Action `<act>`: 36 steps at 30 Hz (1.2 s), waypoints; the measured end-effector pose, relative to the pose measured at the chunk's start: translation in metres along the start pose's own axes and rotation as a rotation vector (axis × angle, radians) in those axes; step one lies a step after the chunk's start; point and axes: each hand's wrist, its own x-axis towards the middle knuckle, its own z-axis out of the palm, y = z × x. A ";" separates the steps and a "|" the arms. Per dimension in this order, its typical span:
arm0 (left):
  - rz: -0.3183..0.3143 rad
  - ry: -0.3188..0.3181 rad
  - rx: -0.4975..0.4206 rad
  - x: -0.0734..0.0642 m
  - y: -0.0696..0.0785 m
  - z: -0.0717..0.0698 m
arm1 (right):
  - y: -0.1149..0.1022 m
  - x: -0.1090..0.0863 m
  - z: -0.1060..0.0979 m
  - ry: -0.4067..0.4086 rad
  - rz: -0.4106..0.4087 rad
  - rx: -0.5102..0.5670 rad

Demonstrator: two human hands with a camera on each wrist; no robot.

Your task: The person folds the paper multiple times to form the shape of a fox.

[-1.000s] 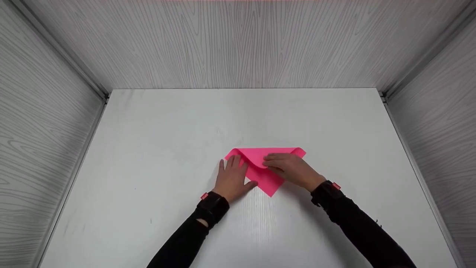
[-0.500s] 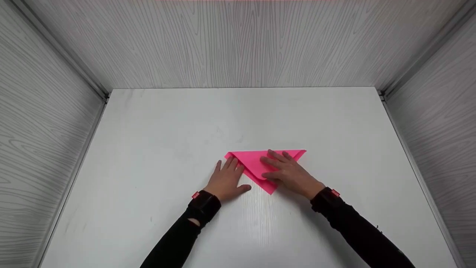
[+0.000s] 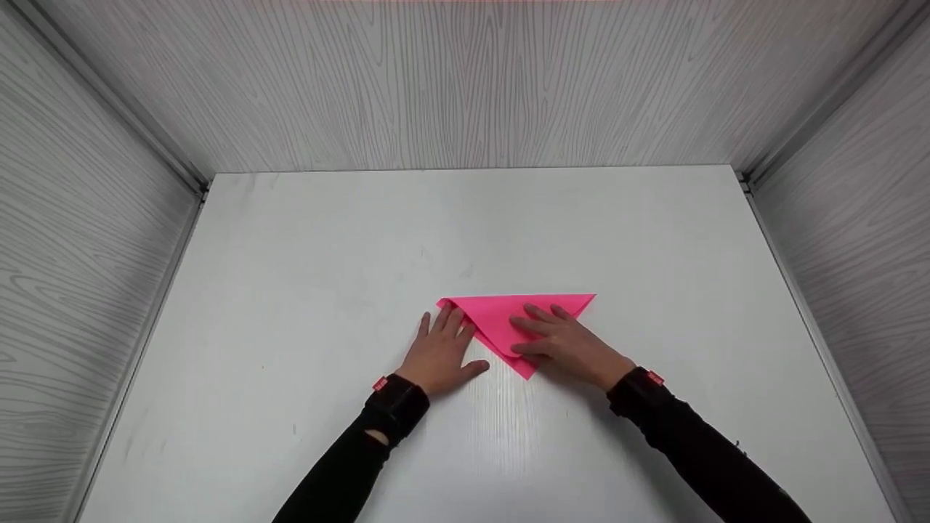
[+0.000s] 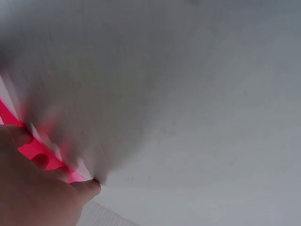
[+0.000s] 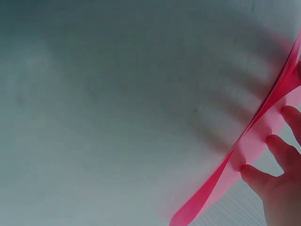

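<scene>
A sheet of bright pink paper point(image 3: 491, 319), folded over into a triangle, lies on the white table with its long edge away from me. Its upper layer comes down just short of the point of the lower layer. My left hand point(image 3: 438, 357) rests with spread fingers on the paper's left corner, thumb out to the side over the table. On the upper layer my right hand point(image 3: 570, 347) lies with its fingers spread, covering part of the right side. In the right wrist view the paper point(image 5: 249, 143) shows a gap between its layers near the fingertips.
The white tabletop point(image 3: 327, 247) carries a few faint scuffs. Grey wood-grain panels stand at the back point(image 3: 465, 87), on the left point(image 3: 80, 240) and on the right point(image 3: 850, 181). Black bands circle both wrists.
My right hand has brought the upper layer down toward me and flattened it, its fingers spreading over it. My left hand has shifted slightly left on the corner.
</scene>
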 end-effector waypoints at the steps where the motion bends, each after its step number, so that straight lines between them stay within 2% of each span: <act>1: 0.002 0.003 0.006 0.000 0.000 0.001 | 0.000 0.000 0.000 -0.002 0.000 0.002; 6: 0.003 -0.023 0.039 -0.003 0.003 0.001 | 0.002 -0.002 0.000 -0.004 -0.004 0.010; 10: 0.004 -0.045 0.050 -0.005 0.006 0.000 | 0.004 -0.004 -0.003 0.024 -0.013 0.032; 16: -0.008 0.004 0.076 -0.006 0.004 0.002 | 0.005 -0.004 -0.003 0.055 -0.062 0.024; 20: -0.006 0.024 0.099 -0.006 0.002 0.004 | 0.004 -0.003 -0.002 0.059 -0.067 -0.003; 26: 0.004 0.033 0.100 -0.005 0.003 0.003 | 0.000 -0.001 -0.001 -0.024 -0.007 0.007; 28: 0.003 0.029 0.094 -0.005 0.003 0.003 | 0.001 0.001 -0.001 -0.028 0.005 0.019; 30: -0.001 0.024 0.093 -0.005 0.003 0.003 | 0.001 0.005 0.000 0.015 -0.002 0.024; 33: -0.004 0.019 0.085 -0.005 0.003 0.003 | 0.002 0.014 0.002 0.123 -0.001 0.015; 36: -0.007 0.009 0.077 -0.004 0.003 0.002 | 0.002 0.021 0.004 0.179 0.048 0.027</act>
